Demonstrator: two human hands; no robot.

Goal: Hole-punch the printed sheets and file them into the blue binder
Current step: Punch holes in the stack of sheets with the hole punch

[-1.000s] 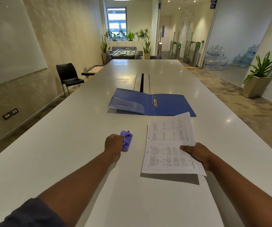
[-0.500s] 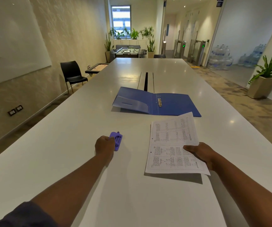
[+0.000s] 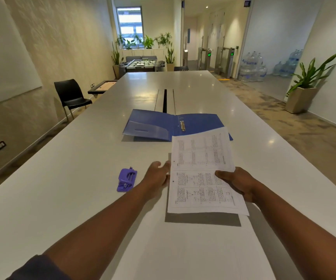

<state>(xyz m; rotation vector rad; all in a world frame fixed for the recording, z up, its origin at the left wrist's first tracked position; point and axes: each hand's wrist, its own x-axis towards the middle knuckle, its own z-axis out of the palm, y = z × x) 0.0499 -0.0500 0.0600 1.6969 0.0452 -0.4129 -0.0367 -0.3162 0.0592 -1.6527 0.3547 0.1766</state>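
On the long white desk [image 3: 82, 199] a small purple plastic hole punch [image 3: 127, 179] lies alone. Just right of it the left hand [image 3: 156, 176] touches the printed white paper sheets' [image 3: 203, 172] left edge, fingers open. The right hand [image 3: 236, 181] grips their right edge, lifting them near the open blue binder [image 3: 153, 124].

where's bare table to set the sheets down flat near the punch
Widest bare stretch: the table left of the purple hole punch, out to the table's left edge. Also free: the strip between the punch and the blue binder. Crowded: right of the punch, where the left hand, the printed sheets and the right hand bunch together.
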